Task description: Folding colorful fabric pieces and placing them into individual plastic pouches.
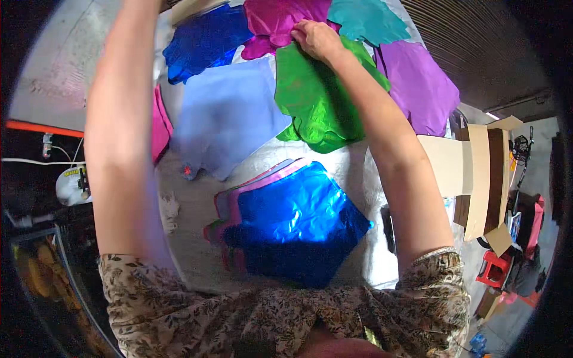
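Flat shiny foil pieces, which look like uninflated foil balloons, lie in piles by colour on a pale table. At the far side, my right hand reaches over the green pile, its fingers closed at the near edge of the magenta foil balloon. My left forearm runs up past the top edge, so the left hand is out of the picture. Close to my body is a fanned stack with a bright blue foil balloon on top and pink and lilac ones under it.
Around these lie a dark blue pile, a light blue pile, a teal pile and a purple pile. A pink piece shows beside my left arm. An opened cardboard box stands right of the table, near a red stool.
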A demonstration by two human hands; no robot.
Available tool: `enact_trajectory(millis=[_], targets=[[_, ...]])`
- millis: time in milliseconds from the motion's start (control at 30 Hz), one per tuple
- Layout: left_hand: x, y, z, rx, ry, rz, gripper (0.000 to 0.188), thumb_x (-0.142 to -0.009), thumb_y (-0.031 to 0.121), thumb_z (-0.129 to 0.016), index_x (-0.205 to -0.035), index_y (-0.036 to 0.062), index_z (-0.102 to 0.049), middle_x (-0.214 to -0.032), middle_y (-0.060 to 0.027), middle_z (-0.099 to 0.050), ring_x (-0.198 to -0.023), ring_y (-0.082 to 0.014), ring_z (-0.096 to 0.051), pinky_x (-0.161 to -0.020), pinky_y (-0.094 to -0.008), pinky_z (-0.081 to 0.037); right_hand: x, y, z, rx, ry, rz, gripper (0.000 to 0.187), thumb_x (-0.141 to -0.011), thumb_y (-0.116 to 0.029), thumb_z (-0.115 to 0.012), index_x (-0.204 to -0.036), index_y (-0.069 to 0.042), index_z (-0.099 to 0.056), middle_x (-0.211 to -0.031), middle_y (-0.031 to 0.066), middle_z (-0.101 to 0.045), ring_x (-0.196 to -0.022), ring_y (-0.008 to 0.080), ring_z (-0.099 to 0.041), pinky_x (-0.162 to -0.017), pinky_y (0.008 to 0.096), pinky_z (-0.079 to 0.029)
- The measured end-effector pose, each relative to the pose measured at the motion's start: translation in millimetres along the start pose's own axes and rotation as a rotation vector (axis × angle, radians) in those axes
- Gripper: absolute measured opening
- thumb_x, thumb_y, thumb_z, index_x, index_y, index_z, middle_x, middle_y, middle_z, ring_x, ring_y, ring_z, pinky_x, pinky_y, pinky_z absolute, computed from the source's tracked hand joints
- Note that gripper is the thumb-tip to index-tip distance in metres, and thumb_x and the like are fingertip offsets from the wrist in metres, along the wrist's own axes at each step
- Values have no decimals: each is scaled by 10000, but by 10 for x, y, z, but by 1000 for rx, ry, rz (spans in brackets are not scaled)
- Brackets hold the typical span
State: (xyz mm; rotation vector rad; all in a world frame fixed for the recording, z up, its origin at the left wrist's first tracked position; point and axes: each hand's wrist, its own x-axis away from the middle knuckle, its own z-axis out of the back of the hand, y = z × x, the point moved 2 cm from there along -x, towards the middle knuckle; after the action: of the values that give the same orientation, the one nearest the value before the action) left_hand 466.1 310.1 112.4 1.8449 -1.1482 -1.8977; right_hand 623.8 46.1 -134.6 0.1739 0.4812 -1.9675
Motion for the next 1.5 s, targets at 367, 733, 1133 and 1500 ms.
enact_trajectory(millis=[367, 733, 1133, 1500], targets=[[1623, 967, 832, -341, -432, 183, 234, -873, 246, -793, -988, 46, -761, -793, 36, -691, -683, -64, -579, -628, -232, -454, 462, -323, 717, -697, -85, -76, 500, -990, -431, -585, -1276, -22, -618, -1218, 167, -685, -1148, 317, -648, -976, 408, -517], [3436, 2800, 737, -258, -924, -641, 237, -762, 94, -706, -988, 152, -748, -1013, -9, -670, -1172, -221, -589, -1023, -455, -385, 2868, -779, 2035, -1976, -471, -568, 953, -937, -714, -472, -1467, 67, -338, -1388, 275, -546, -1210, 364, -617, -986, 547, -524], [4449, 3238, 1623, -386, -989, -533, 186, -792, 85, -700, -963, 151, -729, -1072, 36, -694, -1215, -185, -583, -1032, -408, -391, 4527, -1323, 2005, -1353, -38, -855, 476, -941, -261, -718, -1302, 17, -580, -1202, 153, -685, -1025, 245, -698, -890, 372, -580], [4086, 4773, 2502, 1122, -868, 54, 314, -1046, 281, -519, -952, 141, -783, -994, -158, -747, -785, -179, -723, -580, -276, -543, 4469, -1408, 1846, -1239, 104, -813, 268, -889, -40, -729, -1144, 19, -674, -1025, 96, -727, -896, 187, -705, -794, 318, -562]])
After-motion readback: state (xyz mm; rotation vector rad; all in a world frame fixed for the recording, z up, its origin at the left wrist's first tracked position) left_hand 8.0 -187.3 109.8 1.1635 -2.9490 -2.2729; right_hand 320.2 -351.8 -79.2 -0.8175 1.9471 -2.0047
